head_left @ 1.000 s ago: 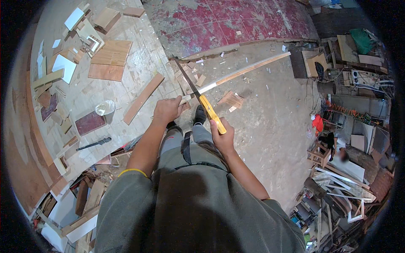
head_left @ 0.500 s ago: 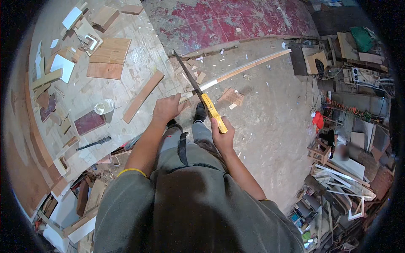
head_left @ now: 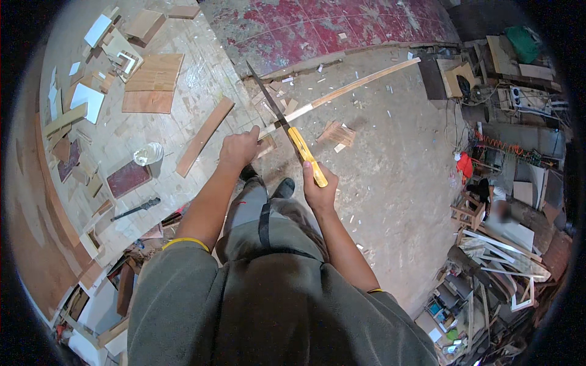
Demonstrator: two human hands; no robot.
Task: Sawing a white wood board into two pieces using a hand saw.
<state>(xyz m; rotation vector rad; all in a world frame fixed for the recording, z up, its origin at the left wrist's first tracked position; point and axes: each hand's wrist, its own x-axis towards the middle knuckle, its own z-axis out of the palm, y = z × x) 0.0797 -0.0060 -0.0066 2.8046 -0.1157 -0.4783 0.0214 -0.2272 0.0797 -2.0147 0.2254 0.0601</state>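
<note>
A saw (head_left: 298, 141) with a yellow handle and a long, dark, tapering blade crosses a slim, pale wooden strip (head_left: 366, 82) beside a cluttered worktable (head_left: 207, 67).

Both bare forearms reach forward, hands apart: the right hand (head_left: 319, 188) is wrapped around the saw's handle, the left hand (head_left: 239, 148) clamped over the strip's near end. The blade meets the strip just right of the left hand and slants away from the right, while the strip's far end extends well beyond both.
</note>
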